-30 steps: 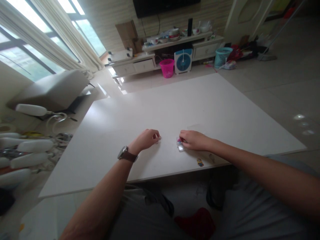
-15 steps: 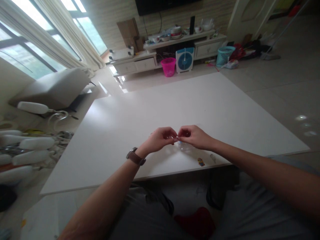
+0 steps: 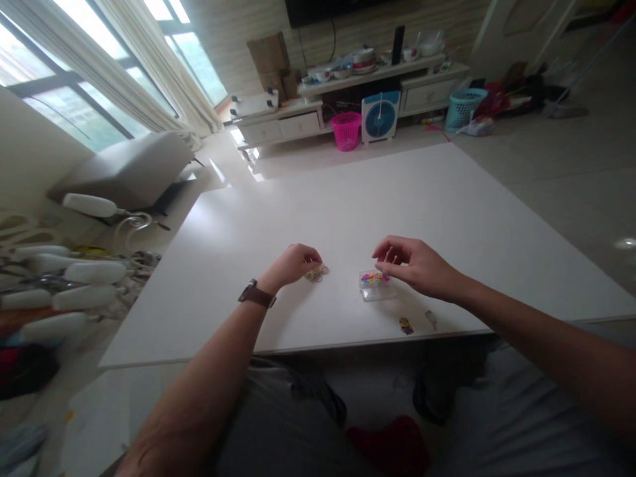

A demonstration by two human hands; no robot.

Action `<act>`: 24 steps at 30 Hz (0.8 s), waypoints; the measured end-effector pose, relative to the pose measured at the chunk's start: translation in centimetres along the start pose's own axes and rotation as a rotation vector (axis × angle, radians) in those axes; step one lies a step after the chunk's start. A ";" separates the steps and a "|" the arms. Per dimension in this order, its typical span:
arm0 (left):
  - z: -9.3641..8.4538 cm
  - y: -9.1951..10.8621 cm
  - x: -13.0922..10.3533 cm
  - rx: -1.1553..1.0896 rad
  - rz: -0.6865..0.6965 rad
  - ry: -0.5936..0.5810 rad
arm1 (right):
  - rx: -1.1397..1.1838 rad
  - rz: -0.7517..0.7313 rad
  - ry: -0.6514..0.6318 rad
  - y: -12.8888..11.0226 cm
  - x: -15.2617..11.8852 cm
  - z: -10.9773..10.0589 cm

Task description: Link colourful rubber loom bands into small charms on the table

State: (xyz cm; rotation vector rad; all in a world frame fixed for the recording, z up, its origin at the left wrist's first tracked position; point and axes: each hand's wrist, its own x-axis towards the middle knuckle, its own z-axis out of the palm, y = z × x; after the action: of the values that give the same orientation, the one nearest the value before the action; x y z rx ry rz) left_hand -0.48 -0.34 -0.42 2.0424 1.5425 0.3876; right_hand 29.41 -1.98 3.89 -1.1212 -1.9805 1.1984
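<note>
Since half second ago, our hands separated. Left hand [image 3: 294, 263] now rests on white table [image 3: 348, 199], fingers curled around small pale piece [image 3: 317, 272] that looks like few loose rubber bands. Right hand [image 3: 415, 265] hovers just over small clear box [image 3: 375, 285] with colourful bits inside, fingers half open, holding nothing we can see. Box sits on table between hands, nearer right. Yellow sticker [image 3: 406, 325] lies near table edge. We judge step as picking pieces from box; next pick needs fine pinch.
</note>
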 end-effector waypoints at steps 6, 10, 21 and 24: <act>1.1 0.4 0.4 0.129 0.031 -0.042 | -0.027 -0.067 -0.041 -1.3 -0.8 -0.6; 1.1 0.3 0.5 0.195 0.019 -0.033 | -0.057 -0.096 -0.050 -1.7 -1.1 -1.1; 1.6 3.2 -1.0 0.151 0.098 0.037 | -0.633 -0.260 -0.177 0.4 -0.8 -3.2; 3.4 4.6 -1.3 0.136 0.164 -0.008 | -0.686 -0.196 -0.328 1.7 -0.4 -3.3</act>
State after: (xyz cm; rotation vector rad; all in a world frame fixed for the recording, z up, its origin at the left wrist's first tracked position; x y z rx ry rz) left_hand 4.61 -3.34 -0.39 2.2819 1.4354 0.3438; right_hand 32.85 -0.51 3.77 -1.0345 -2.8021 0.6299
